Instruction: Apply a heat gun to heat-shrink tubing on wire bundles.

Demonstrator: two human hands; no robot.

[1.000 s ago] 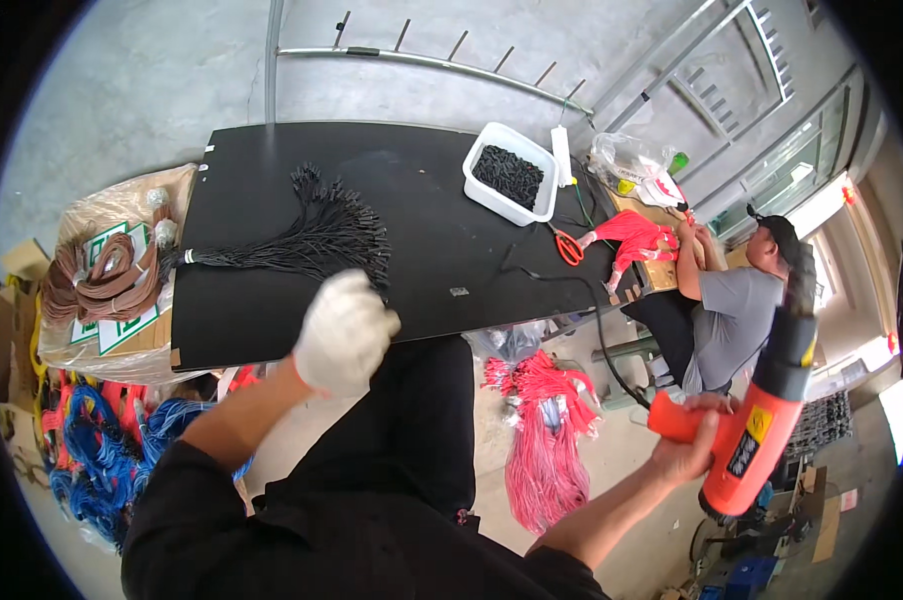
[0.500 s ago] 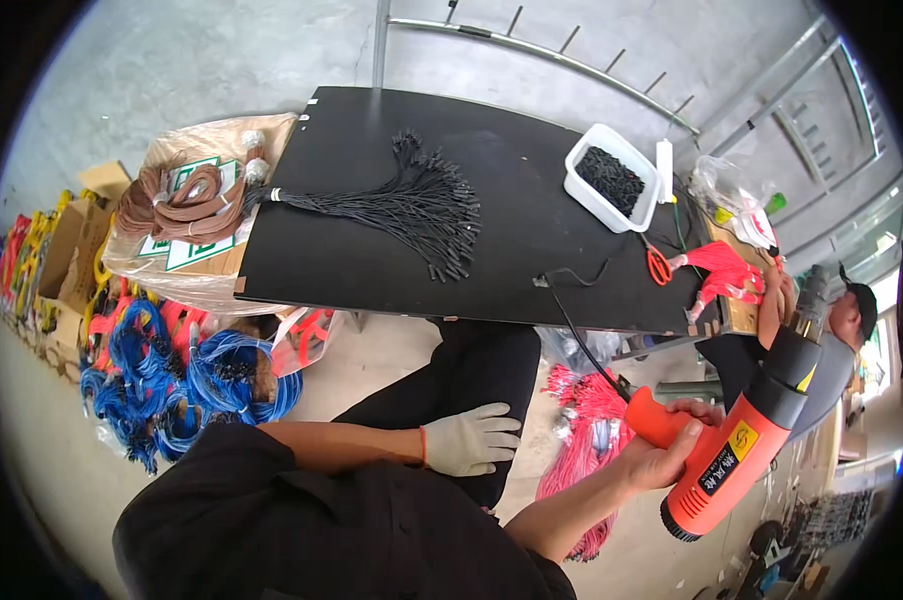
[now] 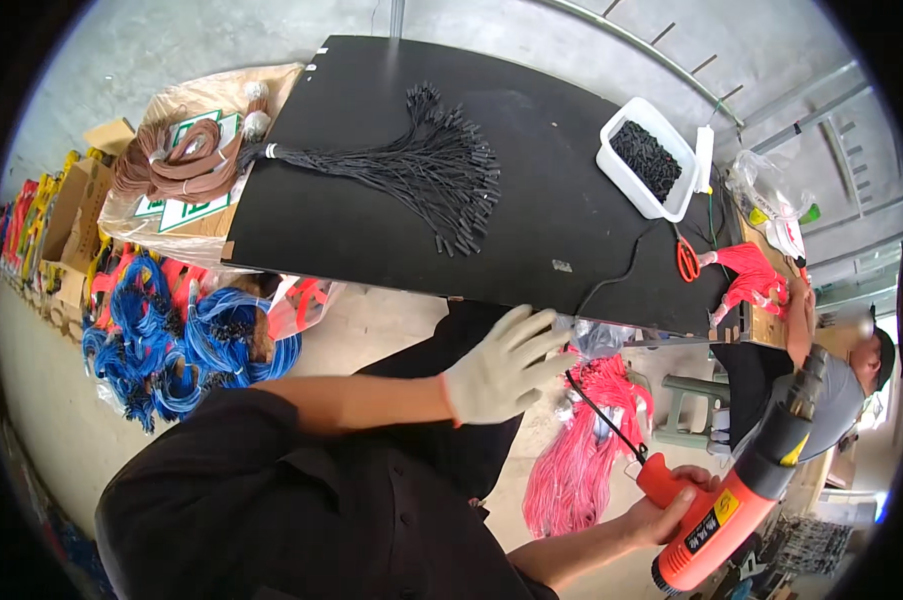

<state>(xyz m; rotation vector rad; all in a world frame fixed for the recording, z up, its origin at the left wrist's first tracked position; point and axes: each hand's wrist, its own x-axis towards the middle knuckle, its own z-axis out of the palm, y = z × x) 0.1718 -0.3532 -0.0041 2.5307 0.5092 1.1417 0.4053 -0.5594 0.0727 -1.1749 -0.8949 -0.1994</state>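
Note:
My right hand (image 3: 660,512), bare, is wrapped round the handle of an orange heat gun (image 3: 707,545). The gun's dark nozzle points up and to the right, and its black cord (image 3: 604,415) runs from the handle up toward the table edge. My left hand (image 3: 507,368), in a white knit glove, is raised above my lap below the table's near edge. Its fingers are spread, with nothing in them. On the black table (image 3: 542,180) lies a fanned bundle of black cables (image 3: 402,170), tied at its left end.
A white tub (image 3: 617,185) of small black pieces and red-handled scissors (image 3: 688,262) are at the table's right. Brown cable coils (image 3: 187,165) and blue cable coils (image 3: 142,320) are at left. Pink cables (image 3: 577,470) hang below. Another person (image 3: 822,395) sits at the right.
My left hand has lifted off my leg and moved up and right, its fingers spreading. The heat gun, still in my right hand, sits slightly lower. The view has shifted.

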